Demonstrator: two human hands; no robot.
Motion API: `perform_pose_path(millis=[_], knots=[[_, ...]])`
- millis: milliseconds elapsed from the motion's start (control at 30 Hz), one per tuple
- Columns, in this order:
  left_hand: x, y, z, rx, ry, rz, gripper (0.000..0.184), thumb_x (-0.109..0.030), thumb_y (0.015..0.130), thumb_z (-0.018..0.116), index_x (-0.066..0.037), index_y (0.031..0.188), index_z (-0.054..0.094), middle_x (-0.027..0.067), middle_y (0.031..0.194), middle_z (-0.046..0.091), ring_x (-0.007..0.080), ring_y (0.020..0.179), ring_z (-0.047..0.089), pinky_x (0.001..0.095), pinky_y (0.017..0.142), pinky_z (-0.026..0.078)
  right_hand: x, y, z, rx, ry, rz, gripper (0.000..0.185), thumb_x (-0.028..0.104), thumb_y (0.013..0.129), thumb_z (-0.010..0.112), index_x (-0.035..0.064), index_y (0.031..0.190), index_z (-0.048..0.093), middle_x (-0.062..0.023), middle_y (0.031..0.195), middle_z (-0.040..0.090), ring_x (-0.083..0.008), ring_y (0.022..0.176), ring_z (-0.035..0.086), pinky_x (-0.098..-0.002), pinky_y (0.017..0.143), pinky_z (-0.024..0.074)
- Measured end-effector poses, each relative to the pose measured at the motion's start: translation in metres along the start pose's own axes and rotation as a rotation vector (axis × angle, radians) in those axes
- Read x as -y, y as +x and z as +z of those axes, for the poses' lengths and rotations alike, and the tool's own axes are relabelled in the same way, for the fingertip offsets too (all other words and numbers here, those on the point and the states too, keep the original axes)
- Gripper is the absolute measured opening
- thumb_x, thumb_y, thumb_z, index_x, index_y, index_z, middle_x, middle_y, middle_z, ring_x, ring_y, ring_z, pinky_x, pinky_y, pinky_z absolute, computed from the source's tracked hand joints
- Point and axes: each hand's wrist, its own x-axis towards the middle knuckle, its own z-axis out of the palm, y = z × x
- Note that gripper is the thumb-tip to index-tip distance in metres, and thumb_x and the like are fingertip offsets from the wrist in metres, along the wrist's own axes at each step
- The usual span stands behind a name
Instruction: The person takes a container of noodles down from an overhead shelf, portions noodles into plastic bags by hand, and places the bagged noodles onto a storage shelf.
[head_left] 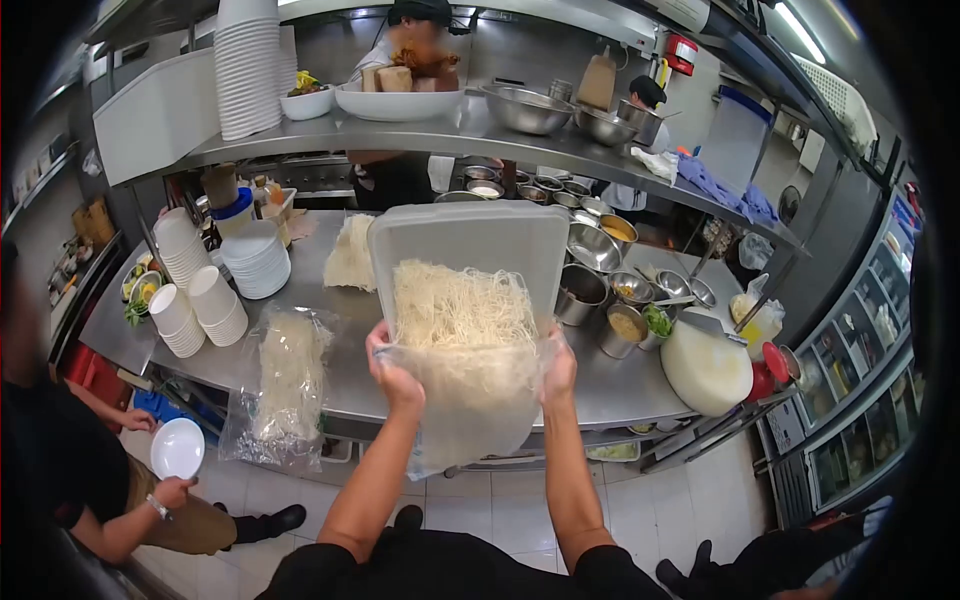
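In the head view, the plastic bin (470,222) stands on the steel counter (350,378), and its floor is covered by a block of dried noodles (465,305). The lower part of that block shows only cloudily through a clear bag (470,420), which hangs over the bin's near edge. The fingertips of both hands are largely hidden at the bin's sides. A co-worker left of the bin, holding a white plate (178,450), is cut off by the dark frame edge; another, beyond the bin, is partly covered by the shelf (480,135) and its bowls.

The left hand (398,380) is curled at the bin's near left corner, the right hand (560,372) at its near right corner, both grasping the bag's sides; whether they also pinch the bin wall, I cannot fairly tell. The noodles lie between the hands, partly in the bin and partly in the bag, with their bare strands just beyond the fingers. A second noodle bag (285,385) lies left of the bin.
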Motion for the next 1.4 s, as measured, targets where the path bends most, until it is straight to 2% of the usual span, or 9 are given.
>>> perform_pose_path(millis=[167, 467, 533, 633, 800, 1067, 1200, 1267, 1400], knots=[[-0.004, 0.027, 0.022, 0.085, 0.030, 0.110, 0.046, -0.036, 0.100, 0.029, 0.002, 0.120, 0.046, 0.0127, 0.117, 0.054, 0.0214, 0.104, 0.054, 0.0338, 0.092, 0.044, 0.026, -0.001, 0.016, 0.092, 0.078, 0.060, 0.042, 0.021, 0.096, 0.035, -0.0063, 0.127, 0.046, -0.0159, 0.120, 0.057, -0.0250, 0.111, 0.056, -0.0364, 0.097, 0.0438], [-0.009, 0.017, 0.021, 0.287, 0.153, 0.171, 0.042, -0.030, 0.099, 0.039, 0.004, 0.123, 0.045, 0.0132, 0.121, 0.052, 0.0196, 0.110, 0.051, 0.0306, 0.095, 0.041, 0.014, 0.005, -0.012, -0.144, 0.039, -0.060, 0.033, 0.018, 0.096, 0.039, -0.0047, 0.116, 0.053, -0.0123, 0.110, 0.060, -0.0223, 0.101, 0.059, -0.0348, 0.091, 0.0457], [-0.024, 0.007, 0.019, 0.377, 0.184, -0.042, 0.039, -0.024, 0.098, 0.046, 0.003, 0.126, 0.044, 0.0115, 0.121, 0.053, 0.0170, 0.109, 0.052, 0.0293, 0.094, 0.041, 0.012, 0.015, -0.027, -0.158, 0.034, -0.086, 0.032, 0.018, 0.095, 0.041, -0.0043, 0.115, 0.053, -0.0102, 0.105, 0.060, -0.0202, 0.095, 0.059, -0.0331, 0.087, 0.0470], [-0.041, 0.012, 0.026, 0.518, 0.452, -0.109, 0.042, -0.019, 0.096, 0.051, 0.002, 0.132, 0.042, 0.0094, 0.122, 0.053, 0.0152, 0.110, 0.052, 0.0284, 0.095, 0.041, 0.010, 0.012, -0.035, -0.231, 0.022, -0.117, 0.032, 0.017, 0.093, 0.042, -0.0043, 0.115, 0.053, -0.0083, 0.099, 0.060, -0.0185, 0.087, 0.059, -0.0323, 0.080, 0.0493], [-0.043, 0.012, 0.033, 0.578, 0.294, -0.359, 0.046, -0.019, 0.097, 0.050, 0.001, 0.137, 0.039, 0.0089, 0.127, 0.052, 0.0155, 0.113, 0.051, 0.0283, 0.096, 0.040, 0.023, 0.008, -0.037, -0.354, 0.114, -0.051, 0.032, 0.017, 0.093, 0.041, -0.0048, 0.114, 0.052, -0.0080, 0.096, 0.059, -0.0191, 0.084, 0.060, -0.0348, 0.075, 0.0513], [-0.021, 0.011, 0.033, 0.512, 0.310, -0.309, 0.047, -0.022, 0.098, 0.049, 0.001, 0.138, 0.037, 0.0104, 0.135, 0.047, 0.0161, 0.124, 0.043, 0.0282, 0.101, 0.034, 0.031, 0.008, -0.056, -0.145, 0.129, -0.209, 0.031, 0.018, 0.094, 0.037, -0.0030, 0.110, 0.053, -0.0149, 0.106, 0.060, -0.0247, 0.098, 0.060, -0.0377, 0.087, 0.0501], [-0.043, 0.010, 0.050, 0.680, 0.468, -0.327, 0.051, -0.020, 0.097, 0.051, 0.001, 0.140, 0.032, 0.0111, 0.136, 0.047, 0.0170, 0.123, 0.044, 0.0294, 0.102, 0.034, 0.034, 0.010, -0.055, -0.276, 0.005, -0.287, 0.037, 0.020, 0.093, 0.036, -0.0038, 0.116, 0.051, -0.0138, 0.111, 0.058, -0.0235, 0.102, 0.057, -0.0366, 0.092, 0.0462], [-0.047, 0.016, 0.060, 0.708, 0.360, -0.411, 0.053, -0.016, 0.096, 0.053, 0.001, 0.141, 0.031, 0.0115, 0.136, 0.046, 0.0174, 0.123, 0.045, 0.0293, 0.102, 0.035, 0.039, 0.018, -0.060, -0.168, 0.064, -0.264, 0.039, 0.019, 0.092, 0.035, -0.0050, 0.119, 0.049, -0.0144, 0.115, 0.057, -0.0238, 0.106, 0.055, -0.0370, 0.095, 0.0439], [-0.057, 0.015, 0.065, 0.873, 0.416, -0.255, 0.061, -0.012, 0.093, 0.058, 0.003, 0.143, 0.027, 0.0104, 0.139, 0.044, 0.0161, 0.123, 0.044, 0.0269, 0.101, 0.036, 0.035, 0.014, -0.063, -0.227, 0.057, -0.260, 0.041, 0.022, 0.094, 0.032, -0.0044, 0.118, 0.051, -0.0129, 0.115, 0.056, -0.0231, 0.106, 0.054, -0.0359, 0.095, 0.0428]])
